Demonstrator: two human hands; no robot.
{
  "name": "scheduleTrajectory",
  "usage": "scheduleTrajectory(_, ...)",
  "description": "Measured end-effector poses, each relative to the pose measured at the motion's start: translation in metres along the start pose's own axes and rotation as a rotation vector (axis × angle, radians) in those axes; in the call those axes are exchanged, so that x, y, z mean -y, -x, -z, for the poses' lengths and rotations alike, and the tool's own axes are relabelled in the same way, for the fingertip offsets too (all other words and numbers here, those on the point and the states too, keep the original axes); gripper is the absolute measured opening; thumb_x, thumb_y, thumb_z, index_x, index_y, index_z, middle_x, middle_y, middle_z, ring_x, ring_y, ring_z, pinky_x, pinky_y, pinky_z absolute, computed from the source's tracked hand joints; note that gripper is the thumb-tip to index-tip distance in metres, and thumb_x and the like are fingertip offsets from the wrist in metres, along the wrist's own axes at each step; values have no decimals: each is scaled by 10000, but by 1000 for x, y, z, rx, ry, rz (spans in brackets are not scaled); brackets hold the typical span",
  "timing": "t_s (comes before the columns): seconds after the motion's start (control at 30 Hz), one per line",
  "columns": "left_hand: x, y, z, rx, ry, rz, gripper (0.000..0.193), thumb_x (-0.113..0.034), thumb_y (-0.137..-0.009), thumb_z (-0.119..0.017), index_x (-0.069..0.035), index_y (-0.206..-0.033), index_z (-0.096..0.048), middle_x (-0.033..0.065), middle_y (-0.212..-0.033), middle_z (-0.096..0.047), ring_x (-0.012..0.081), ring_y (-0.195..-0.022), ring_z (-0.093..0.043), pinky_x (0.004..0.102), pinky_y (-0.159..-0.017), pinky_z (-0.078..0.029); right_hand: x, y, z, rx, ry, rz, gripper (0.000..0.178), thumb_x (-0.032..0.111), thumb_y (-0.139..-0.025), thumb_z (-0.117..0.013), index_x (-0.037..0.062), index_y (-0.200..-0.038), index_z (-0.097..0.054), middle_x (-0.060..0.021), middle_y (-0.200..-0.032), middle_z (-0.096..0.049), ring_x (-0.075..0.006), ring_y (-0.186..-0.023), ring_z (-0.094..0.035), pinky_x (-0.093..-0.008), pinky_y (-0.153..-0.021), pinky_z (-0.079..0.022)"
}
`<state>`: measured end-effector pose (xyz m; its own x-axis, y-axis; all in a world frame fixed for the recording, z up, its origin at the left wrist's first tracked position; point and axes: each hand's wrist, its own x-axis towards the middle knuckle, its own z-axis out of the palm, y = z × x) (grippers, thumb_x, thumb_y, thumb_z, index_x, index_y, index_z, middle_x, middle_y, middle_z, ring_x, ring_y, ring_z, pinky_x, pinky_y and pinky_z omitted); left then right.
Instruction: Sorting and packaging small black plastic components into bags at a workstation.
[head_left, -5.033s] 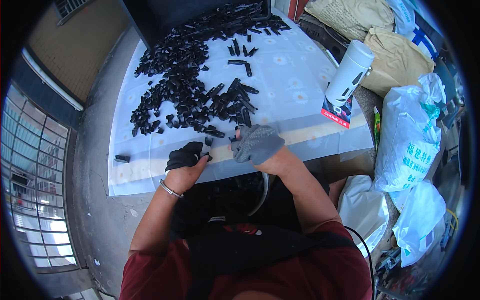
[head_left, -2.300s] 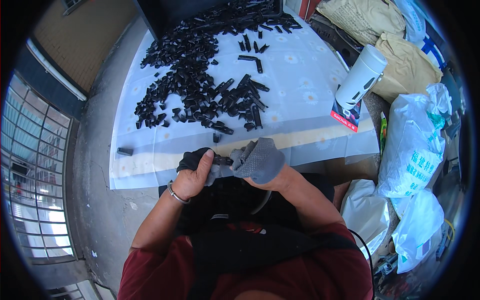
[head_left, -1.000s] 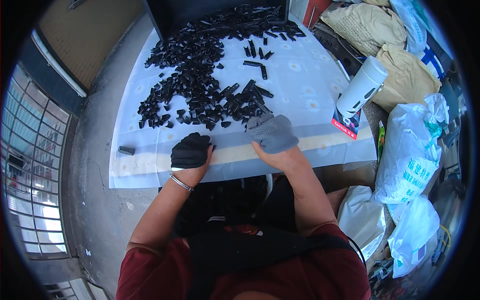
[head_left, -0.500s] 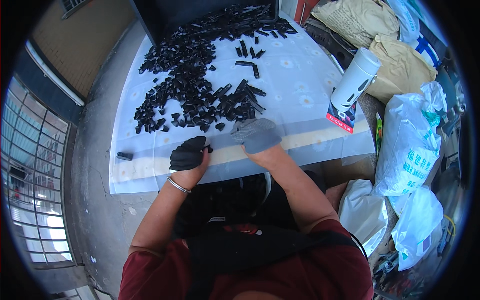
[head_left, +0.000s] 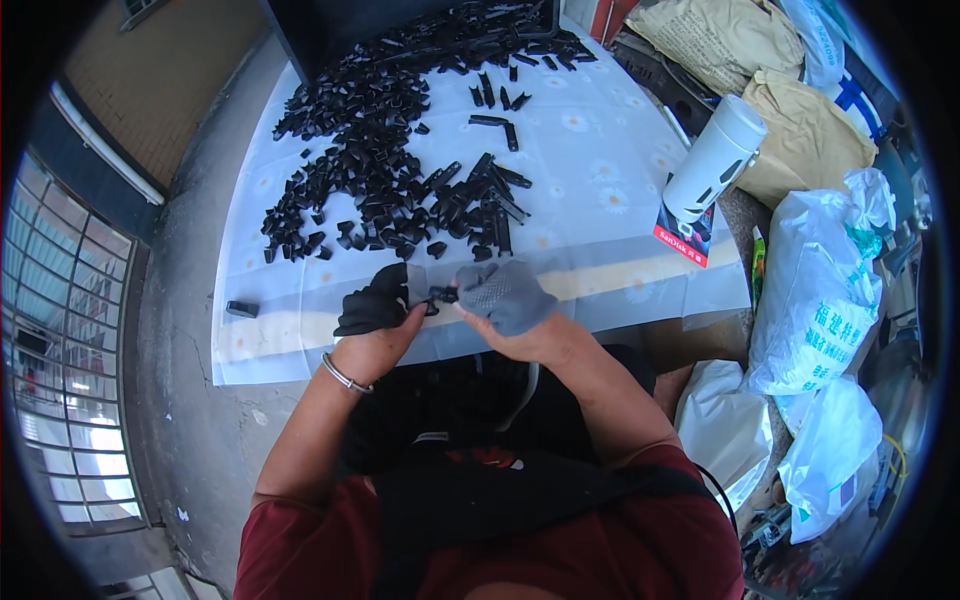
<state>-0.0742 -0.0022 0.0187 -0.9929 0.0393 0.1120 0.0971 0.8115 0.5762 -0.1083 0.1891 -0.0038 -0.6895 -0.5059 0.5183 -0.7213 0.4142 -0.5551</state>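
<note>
Over the table's near edge, my left hand [head_left: 378, 312], in a black glove with bare thumb, is closed on a small black plastic piece [head_left: 432, 306]. My right hand [head_left: 507, 302], in a grey glove, pinches a black plastic part [head_left: 446, 293] against it from the right. The parts meet between my fingertips; how they fit together is too small to make out. Just beyond my hands lie a large heap of short, angled black pieces [head_left: 375, 185] and a cluster of longer black parts [head_left: 485, 195].
A black bin [head_left: 290, 45] lies tipped at the table's far side. One black piece [head_left: 241, 309] sits apart at the left. On the right stand a white bottle [head_left: 715, 155] and a red card package [head_left: 683, 238]. Sacks [head_left: 820, 290] crowd the floor beyond the white tablecloth [head_left: 590, 240].
My right hand has drawn back from the longer parts toward my left hand, and a black part now shows in its fingers. My left hand has shifted only slightly.
</note>
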Motion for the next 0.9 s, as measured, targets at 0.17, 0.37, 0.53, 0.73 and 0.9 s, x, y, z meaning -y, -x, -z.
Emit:
scheduleTrajectory(0.17,-3,5,3,60,281,-62,341,-200,-778,-624,-4,-1043,-536,128,-748,-631,186,-611,-604,290,-572,-476,5,2,-12,169,58,123,179,200,-776,-580,73,-898,-608,-90,-875,-603,-273,-785,-565,-363,-680,-447)
scheduleTrajectory(0.37,14,21,-31,122,787,23,368,-322,-927,-388,-21,-1003,-587,21,-657,-566,116,-541,-499,250,-506,-413,23,-2,-16,22,-52,103,123,187,-774,-576,69,-801,-599,-76,-791,-597,-277,-715,-552,-382,-613,-425)
scheduleTrajectory(0.53,8,15,-18,39,781,229,425,-374,-913,-397,-14,-771,-572,-3,-547,-461,100,-524,-411,267,-493,-355,10,1,1,51,39,119,99,161,-753,-581,79,-802,-607,-76,-785,-600,-276,-723,-557,-380,-622,-436)
scheduleTrajectory(0.73,9,13,-16,13,608,117,393,-332,-906,-410,-6,-769,-581,42,-589,-511,147,-519,-448,287,-497,-368,14,7,-2,69,177,135,114,145,-719,-573,108,-819,-615,-53,-807,-604,-257,-748,-561,-372,-647,-447)
scheduleTrajectory(0.9,-11,17,-13,-101,446,-45,353,-241,-908,-375,-12,-691,-533,145,-557,-494,313,-519,-481,372,-514,-379,24,10,-5,124,409,240,165,144,-662,-583,148,-825,-607,-41,-822,-595,-237,-736,-560,-379,-606,-431)
